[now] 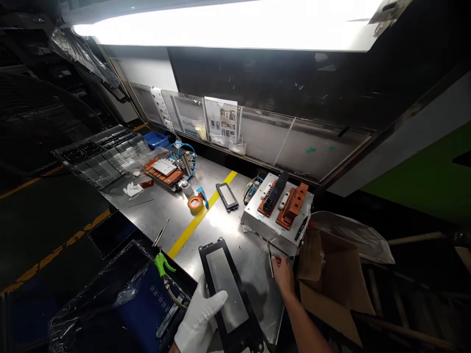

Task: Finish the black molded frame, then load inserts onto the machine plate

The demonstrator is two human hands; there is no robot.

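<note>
The left hand [198,316], in a white glove, gripped the lower edge of a black-framed display panel [224,294], its fingers closed around the frame, at the bottom centre of the frame. The panel lay tilted, its far end reaching onto the steel workbench [241,255] and its near end running off the bottom of the picture. The bare right hand [283,274] sat just right of the panel, its fingers [277,263] pinched together on slim metal tweezers [270,260], which pointed up toward a steel-based jig [257,220] with orange blocks.

That jig stood just beyond the tweezers, at centre right, and a cardboard box [331,279] crowded the bench edge beside it, with a crumpled plastic sheet [353,235] behind. A smaller black-framed panel [227,196] lay farther up the bench, near a roll of orange tape [196,204] and a yellow stripe [200,215]. Toward the upper left stood a second orange fixture [164,171] with blue tubing [183,154], a blue bin [156,139], a white glove [132,189] and a stack of clear trays [101,154]. A second pair of tweezers [161,232] and a green-handled air gun [164,264] lay left of the panel, above a blue bag in plastic [147,304].
</note>
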